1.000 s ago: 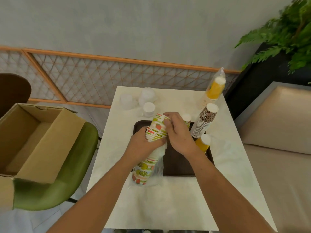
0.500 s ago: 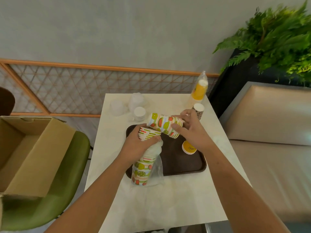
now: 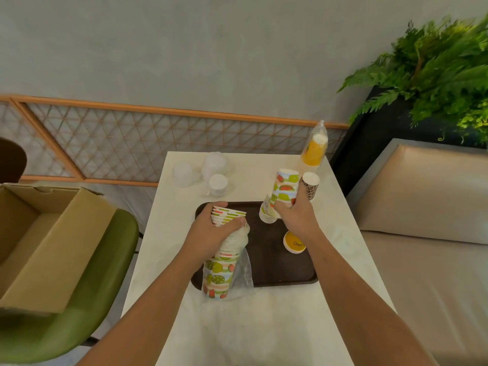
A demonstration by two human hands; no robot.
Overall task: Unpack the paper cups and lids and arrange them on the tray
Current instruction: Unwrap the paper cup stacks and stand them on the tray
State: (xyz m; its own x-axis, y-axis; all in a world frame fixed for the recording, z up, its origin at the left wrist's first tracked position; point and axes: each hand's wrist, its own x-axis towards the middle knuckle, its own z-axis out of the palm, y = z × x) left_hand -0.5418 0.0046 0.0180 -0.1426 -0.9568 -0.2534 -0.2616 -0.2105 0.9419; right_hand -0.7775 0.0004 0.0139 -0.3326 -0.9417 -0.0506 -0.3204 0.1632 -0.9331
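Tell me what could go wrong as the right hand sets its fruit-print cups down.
The right hand holds its fruit-print cups close between the white cup stack and the leopard-print stack; lowering them could topple either. The left hand grips the sleeved fruit-print stack at the brown tray's near edge; letting go might tip it onto the table.

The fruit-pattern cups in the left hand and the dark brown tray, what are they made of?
The fruit-printed cup stack in the left hand looks like matte paper: thin nested rims, printed sides. The dark brown rectangular tray is probably plastic: smooth, raised rim.
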